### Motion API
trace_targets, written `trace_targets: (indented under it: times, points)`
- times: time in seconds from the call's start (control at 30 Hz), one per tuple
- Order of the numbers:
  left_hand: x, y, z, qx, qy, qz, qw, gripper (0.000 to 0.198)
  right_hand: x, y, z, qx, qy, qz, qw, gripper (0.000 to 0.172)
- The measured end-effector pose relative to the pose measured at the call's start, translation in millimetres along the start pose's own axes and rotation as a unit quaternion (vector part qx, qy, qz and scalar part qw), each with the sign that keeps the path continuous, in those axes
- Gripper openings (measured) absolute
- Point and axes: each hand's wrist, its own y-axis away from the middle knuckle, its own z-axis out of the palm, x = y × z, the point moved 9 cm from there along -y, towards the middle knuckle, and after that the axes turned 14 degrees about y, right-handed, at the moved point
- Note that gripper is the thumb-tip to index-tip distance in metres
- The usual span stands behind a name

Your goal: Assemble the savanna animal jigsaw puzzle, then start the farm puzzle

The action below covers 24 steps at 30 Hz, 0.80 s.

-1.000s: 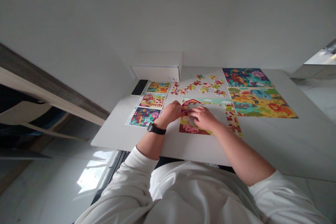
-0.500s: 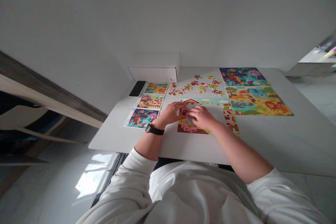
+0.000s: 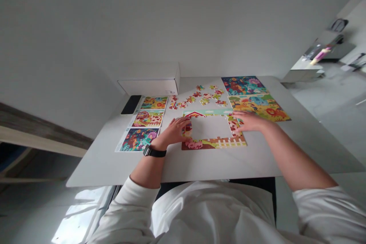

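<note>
A puzzle border (image 3: 225, 143) with a farm picture lies on the table as a rectangular frame, its middle bare. My left hand (image 3: 174, 132) rests on its left side, fingers apart, a black watch on the wrist. On the right side of the border lies my right hand (image 3: 248, 121), its fingers spread over the edge pieces, nothing seen held. Behind the border, several loose puzzle pieces (image 3: 204, 101) are scattered.
A white box (image 3: 148, 85) stands at the back left by the wall. Beside it are a black phone (image 3: 131, 105) and a sheet with three pictures (image 3: 147, 118). Two finished-looking pictures, a dark one (image 3: 243, 85) and a yellow one (image 3: 264, 107), lie at the right.
My right hand has moved from the left part of the border to its right side. My left hand stays at the left side, and the view has shifted to the right.
</note>
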Motion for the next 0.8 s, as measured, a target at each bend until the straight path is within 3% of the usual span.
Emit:
trace_targets:
  times: [0.23,0.5,0.57,0.67,0.73,0.8]
  points:
    - [-7.9,-1.4,-2.9,-0.029,-0.041,-0.021,0.999,0.081,-17.8,2.0,6.1,-0.053,0.017,-0.006,0.998,0.088]
    - [-17.0,-2.4,-7.1,-0.011,-0.021,-0.009,1.000,0.080,-15.6,-3.7,2.8,-0.025,0.009,-0.007,1.000,0.077]
    - [-11.8,-2.2,-11.6,0.010,0.001,0.015,1.000,0.077,-14.1,-12.0,-4.5,0.012,-0.009,-0.006,1.000,0.064]
    - [-3.5,-1.0,-27.5,0.085,0.039,0.046,0.995,0.062,-10.7,-24.1,-23.1,0.140,-0.020,0.033,0.989,0.042]
    - [-1.5,0.9,-38.9,0.145,0.052,0.048,0.987,0.045,-11.2,-25.6,-29.2,0.220,-0.010,0.068,0.973,0.035]
    - [-1.7,2.1,-43.5,0.178,0.062,0.035,0.982,0.029,-15.6,-23.9,-26.7,0.262,0.006,0.088,0.961,0.035]
